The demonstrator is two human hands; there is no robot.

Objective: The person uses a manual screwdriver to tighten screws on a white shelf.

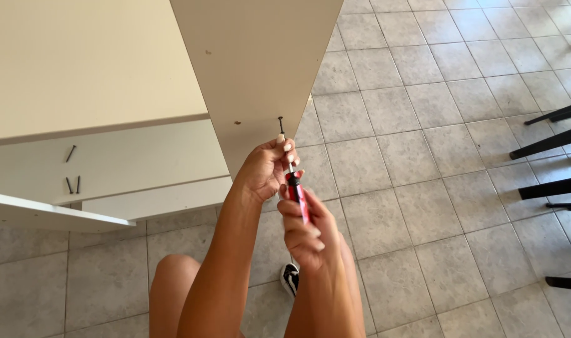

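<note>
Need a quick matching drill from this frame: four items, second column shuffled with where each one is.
Items:
1. screwdriver
2. black screw
3. three loose screws
4. dark chair legs

Places:
A. lying on a lower cream board, at the left
B. at the right edge, on the tiled floor
C. sticking out of the upright cream panel, near its edge
D. held in the right hand, shaft steadied by the left hand

Pairs: 1-D, 2-C, 3-A, 4-B

arms: bare, sleeveless | nails: pale polish | shoe (290,278): black-and-white (sneaker)
</note>
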